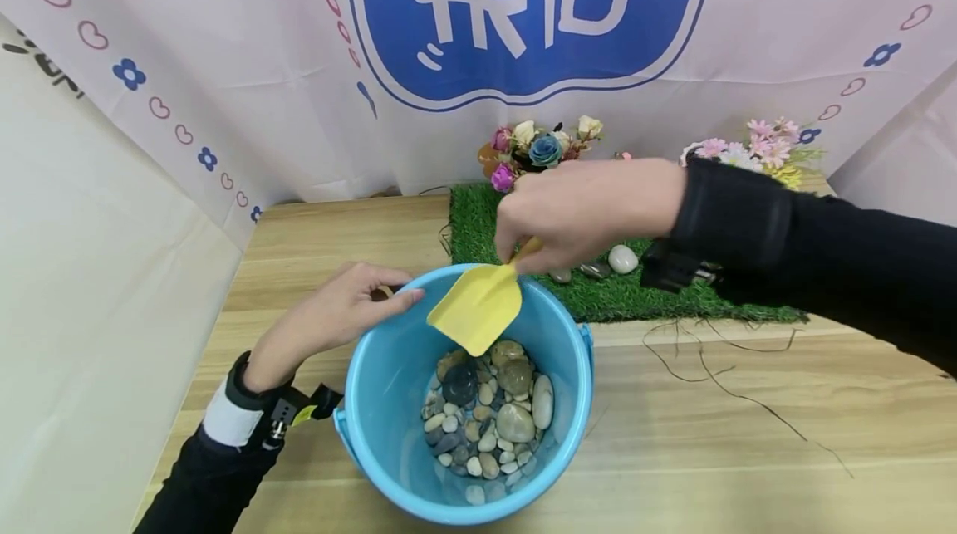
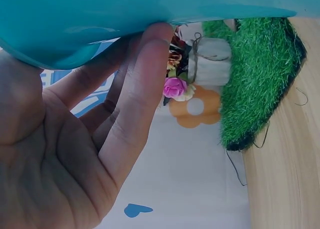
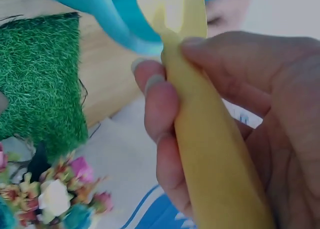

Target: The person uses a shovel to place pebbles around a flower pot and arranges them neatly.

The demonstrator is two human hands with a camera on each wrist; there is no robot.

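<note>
A light-blue bucket (image 1: pixel 359 401) stands on the wooden table with pebbles and larger stones (image 1: pixel 516 422) over its bottom. With its thumb over the rim and fingers along the outer wall, my left hand (image 1: pixel 340 310) holds the bucket at the upper left. My right hand (image 1: pixel 583 206) grips a yellow toy shovel (image 1: pixel 482 306) by the handle, fingers and thumb wrapped round it in the right wrist view. The shovel's blade points down over the far side of the bucket's mouth, above the stones, and nothing lies on the face that shows.
Behind the bucket lies a green turf mat (image 1: pixel 478 227) with a white stone (image 1: pixel 623 259) and darker stones on it. Artificial roses (image 1: pixel 544 150) and pink flowers (image 1: pixel 770 144) stand along the back, before a printed cloth (image 1: pixel 284 127). Loose dark threads (image 1: pixel 740 393) lie on the wooden table (image 1: pixel 710 459).
</note>
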